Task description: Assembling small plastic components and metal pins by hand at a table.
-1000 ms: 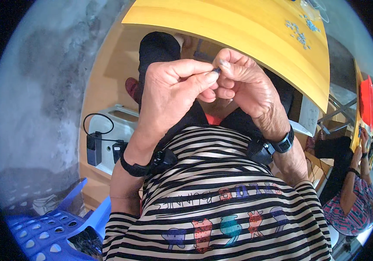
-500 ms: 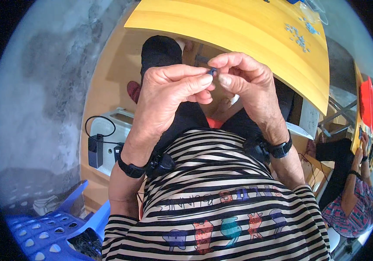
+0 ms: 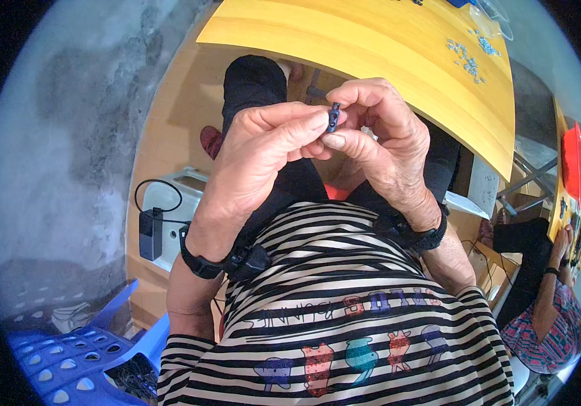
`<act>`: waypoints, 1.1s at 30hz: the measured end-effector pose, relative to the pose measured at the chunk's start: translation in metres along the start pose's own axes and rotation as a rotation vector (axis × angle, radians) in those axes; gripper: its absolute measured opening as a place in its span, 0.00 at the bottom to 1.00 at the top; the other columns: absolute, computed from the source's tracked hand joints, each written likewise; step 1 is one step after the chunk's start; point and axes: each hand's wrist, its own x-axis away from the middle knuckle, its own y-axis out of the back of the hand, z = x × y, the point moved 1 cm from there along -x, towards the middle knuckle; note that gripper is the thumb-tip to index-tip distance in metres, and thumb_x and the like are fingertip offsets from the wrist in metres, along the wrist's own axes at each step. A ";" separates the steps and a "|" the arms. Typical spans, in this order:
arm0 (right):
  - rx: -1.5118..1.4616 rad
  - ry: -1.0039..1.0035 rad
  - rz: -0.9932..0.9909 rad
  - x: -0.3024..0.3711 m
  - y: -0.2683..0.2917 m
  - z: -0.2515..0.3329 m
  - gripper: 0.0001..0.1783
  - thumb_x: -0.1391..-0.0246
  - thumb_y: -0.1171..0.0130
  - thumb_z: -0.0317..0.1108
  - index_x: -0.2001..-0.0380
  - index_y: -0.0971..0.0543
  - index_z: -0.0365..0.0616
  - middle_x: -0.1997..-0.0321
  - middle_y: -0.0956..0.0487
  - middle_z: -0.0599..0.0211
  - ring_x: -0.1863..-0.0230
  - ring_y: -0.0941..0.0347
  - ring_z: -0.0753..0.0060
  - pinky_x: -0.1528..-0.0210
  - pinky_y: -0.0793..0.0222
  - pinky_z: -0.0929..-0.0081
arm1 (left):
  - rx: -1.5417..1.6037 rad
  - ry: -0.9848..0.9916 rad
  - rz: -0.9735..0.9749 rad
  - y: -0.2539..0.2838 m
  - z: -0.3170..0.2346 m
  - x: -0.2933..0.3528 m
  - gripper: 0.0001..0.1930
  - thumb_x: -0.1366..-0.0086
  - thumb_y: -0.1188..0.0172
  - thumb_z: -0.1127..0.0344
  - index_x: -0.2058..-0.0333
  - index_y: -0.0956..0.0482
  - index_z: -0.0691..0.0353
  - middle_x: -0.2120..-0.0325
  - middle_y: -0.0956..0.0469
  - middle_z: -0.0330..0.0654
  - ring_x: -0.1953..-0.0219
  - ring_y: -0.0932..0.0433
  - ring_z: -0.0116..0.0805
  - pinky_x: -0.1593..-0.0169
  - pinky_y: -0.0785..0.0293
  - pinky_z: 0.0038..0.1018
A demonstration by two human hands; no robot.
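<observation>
Above my lap, just short of the table edge, a small dark blue part (image 3: 333,118) with round holes is held upright between both hands. The thumb and fingers of my left hand (image 3: 273,132) pinch it from the left. My right hand (image 3: 385,132) closes on it from the right, thumb at its lower end and index finger near the top. The fingers hide some of its outline, and its exact kind cannot be made out.
A yellow table (image 3: 345,44) lies ahead, with small grey-blue pieces (image 3: 470,64) scattered at its right. A blue plastic chair (image 3: 80,358) stands lower left, near a black box with a cable (image 3: 149,233). At far right, another person (image 3: 544,318) sits beside a red tray (image 3: 571,162).
The small blue part has turned and now shows more of its length, with its holes visible. My right thumb has come in against its lower end.
</observation>
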 end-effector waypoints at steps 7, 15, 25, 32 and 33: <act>-0.167 0.018 0.016 0.000 0.002 -0.005 0.20 0.56 0.35 0.21 0.57 0.25 0.37 0.61 0.29 0.69 0.64 0.30 0.82 0.63 0.31 0.84 | 0.003 0.008 0.061 0.005 0.001 -0.003 0.14 0.34 0.47 0.62 0.58 0.22 0.67 0.62 0.21 0.43 0.64 0.22 0.30 0.60 0.23 0.25; -0.182 -0.017 0.034 0.003 0.002 -0.005 0.20 0.56 0.36 0.21 0.56 0.25 0.37 0.60 0.29 0.69 0.63 0.30 0.82 0.62 0.31 0.84 | -0.232 -0.043 0.067 -0.007 -0.008 -0.002 0.14 0.35 0.44 0.62 0.61 0.21 0.68 0.69 0.21 0.40 0.67 0.23 0.25 0.62 0.25 0.21; 0.344 0.197 0.048 -0.002 0.005 0.000 0.24 0.60 0.31 0.31 0.57 0.25 0.42 0.67 0.26 0.68 0.72 0.30 0.76 0.68 0.30 0.79 | -0.515 -0.126 -0.040 -0.006 -0.010 -0.004 0.09 0.40 0.40 0.67 0.72 0.19 0.68 0.77 0.24 0.34 0.73 0.29 0.20 0.68 0.34 0.17; 0.609 0.305 0.134 -0.009 0.004 0.000 0.24 0.60 0.32 0.37 0.59 0.26 0.39 0.69 0.25 0.59 0.70 0.26 0.58 0.68 0.27 0.68 | -0.743 -0.251 -0.069 -0.009 -0.014 -0.004 0.08 0.41 0.41 0.70 0.72 0.20 0.71 0.77 0.24 0.37 0.72 0.27 0.21 0.68 0.32 0.18; 0.613 0.305 0.135 -0.010 0.005 0.001 0.24 0.60 0.32 0.37 0.59 0.26 0.39 0.69 0.25 0.59 0.70 0.26 0.58 0.68 0.27 0.68 | -0.741 -0.253 -0.067 -0.007 -0.011 -0.005 0.08 0.41 0.41 0.70 0.72 0.20 0.71 0.77 0.24 0.37 0.72 0.27 0.21 0.68 0.32 0.18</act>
